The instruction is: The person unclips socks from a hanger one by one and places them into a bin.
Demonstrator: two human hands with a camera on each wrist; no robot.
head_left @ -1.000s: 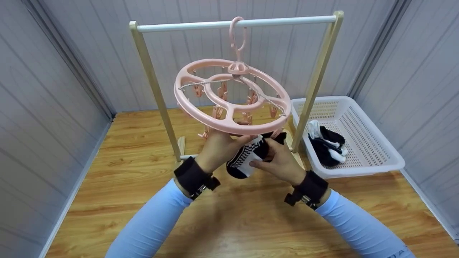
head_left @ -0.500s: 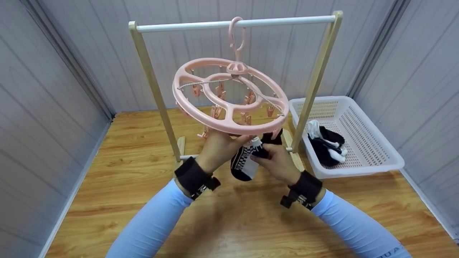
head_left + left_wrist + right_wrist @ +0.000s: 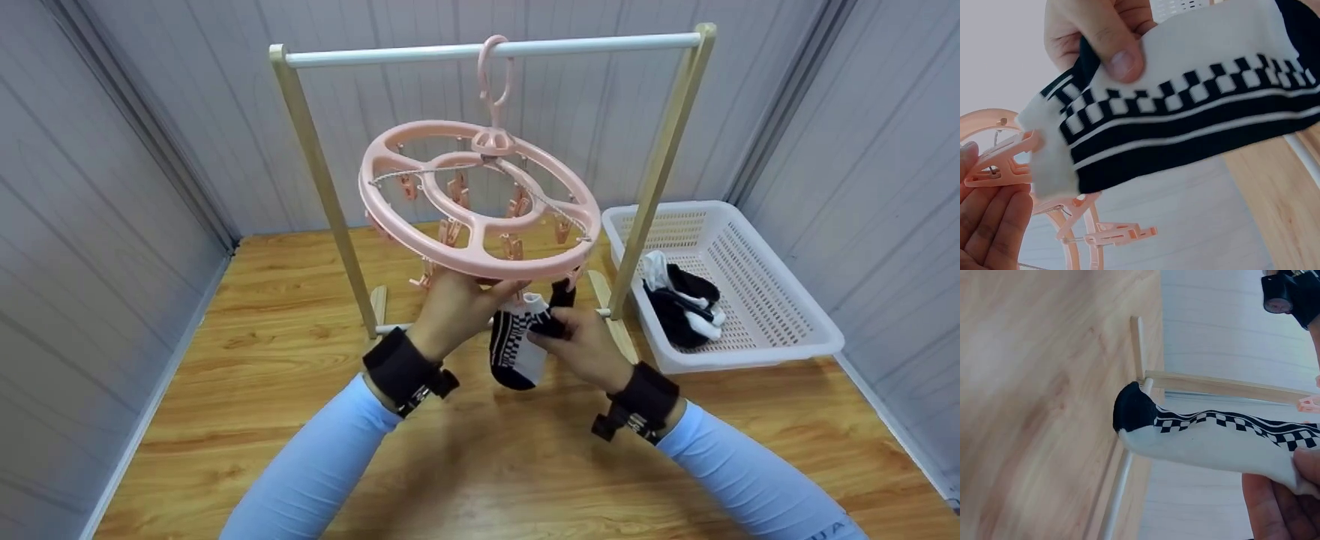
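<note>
Head view: hands point(image 3: 525, 319) with sock point(image 3: 517, 341) under hanger rim point(image 3: 480, 262)

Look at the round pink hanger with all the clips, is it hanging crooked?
Yes. The round pink plastic clip hanger tilts, its near rim lower, where the left hand pinches a pink clip and the right hand holds the black-and-white checkered sock up to it. Nothing looks spilled or broken.
</note>
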